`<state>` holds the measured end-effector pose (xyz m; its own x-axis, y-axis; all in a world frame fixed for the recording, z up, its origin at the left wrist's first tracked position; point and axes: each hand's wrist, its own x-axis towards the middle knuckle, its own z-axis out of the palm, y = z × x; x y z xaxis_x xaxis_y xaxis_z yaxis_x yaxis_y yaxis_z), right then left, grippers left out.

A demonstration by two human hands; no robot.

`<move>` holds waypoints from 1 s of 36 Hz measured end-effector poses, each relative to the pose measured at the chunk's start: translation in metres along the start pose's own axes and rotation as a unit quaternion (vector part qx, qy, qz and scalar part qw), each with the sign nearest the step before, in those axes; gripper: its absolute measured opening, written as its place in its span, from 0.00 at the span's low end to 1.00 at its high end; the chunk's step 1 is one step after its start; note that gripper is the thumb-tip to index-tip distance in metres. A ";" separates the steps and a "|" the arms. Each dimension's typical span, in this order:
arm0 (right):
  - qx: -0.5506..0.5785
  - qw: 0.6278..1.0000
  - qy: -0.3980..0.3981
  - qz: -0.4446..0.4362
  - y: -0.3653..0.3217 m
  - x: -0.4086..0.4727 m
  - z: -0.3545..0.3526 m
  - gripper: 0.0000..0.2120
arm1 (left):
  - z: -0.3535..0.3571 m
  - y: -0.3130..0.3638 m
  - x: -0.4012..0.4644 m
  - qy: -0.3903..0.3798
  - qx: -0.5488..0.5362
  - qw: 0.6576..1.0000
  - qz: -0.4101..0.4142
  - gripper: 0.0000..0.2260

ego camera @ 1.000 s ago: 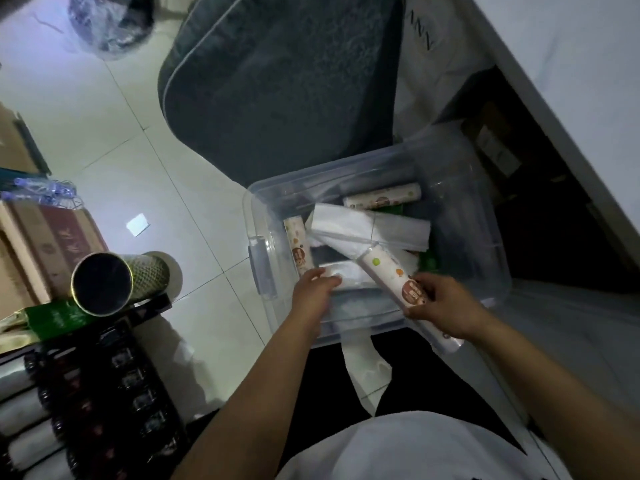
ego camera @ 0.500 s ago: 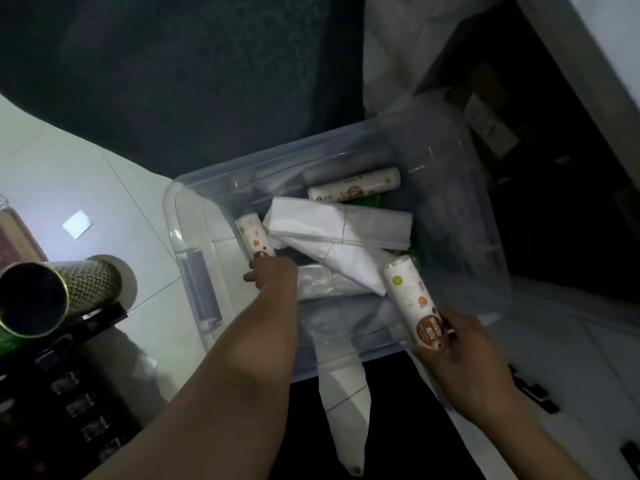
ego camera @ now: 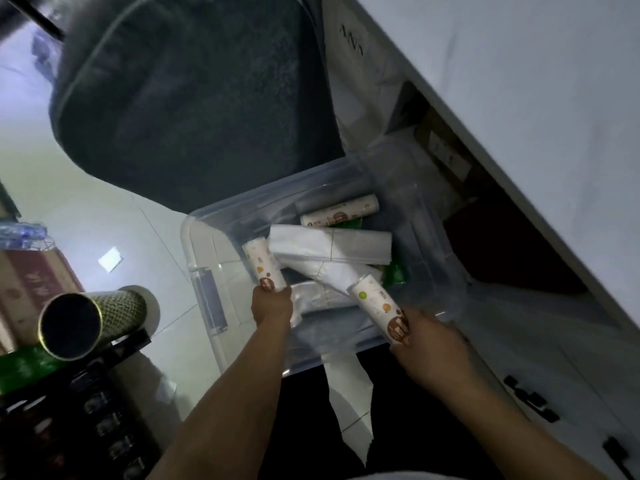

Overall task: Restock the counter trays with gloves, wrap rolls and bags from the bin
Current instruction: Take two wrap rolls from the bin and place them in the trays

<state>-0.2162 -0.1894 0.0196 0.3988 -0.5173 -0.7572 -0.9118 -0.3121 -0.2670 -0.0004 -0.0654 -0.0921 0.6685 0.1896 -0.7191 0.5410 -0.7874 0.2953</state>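
Rolls above clear bin's rim

Two bare forearms, unsleeved behind the fingers; pale white shirt hem; black trousers beneath.

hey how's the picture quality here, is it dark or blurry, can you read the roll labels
Head view: dim, bluish, with a brighter floor at left. Wide-angle bend slants the counter edge. Soft blur overall: the labels on the left roll and right roll show only coloured dots and a brown patch, no readable text. No harsh glare on the bin.
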 end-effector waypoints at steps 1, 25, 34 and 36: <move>-0.002 1.000 -0.007 -0.007 0.000 0.000 -0.002 0.27 | -0.009 0.000 -0.017 -0.011 -0.013 1.000 0.021 0.21; 0.440 0.882 0.169 -0.021 -0.006 -0.099 -0.046 0.26 | -0.178 0.028 -0.184 -0.361 -0.097 0.877 0.302 0.23; 0.640 0.709 0.286 0.079 -0.027 -0.233 0.036 0.23 | -0.168 -0.007 -0.179 -0.485 -0.022 0.807 0.337 0.26; 0.657 0.678 0.310 0.115 -0.020 -0.262 0.058 0.23 | -0.161 -0.020 -0.187 -0.506 -0.017 0.797 0.329 0.26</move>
<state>-0.3082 -0.0017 0.1887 -0.1749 -0.7941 -0.5820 -0.0961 0.6021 -0.7926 -0.0536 0.0092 0.1382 0.0680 -0.8414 -0.5362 0.2687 -0.5021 0.8220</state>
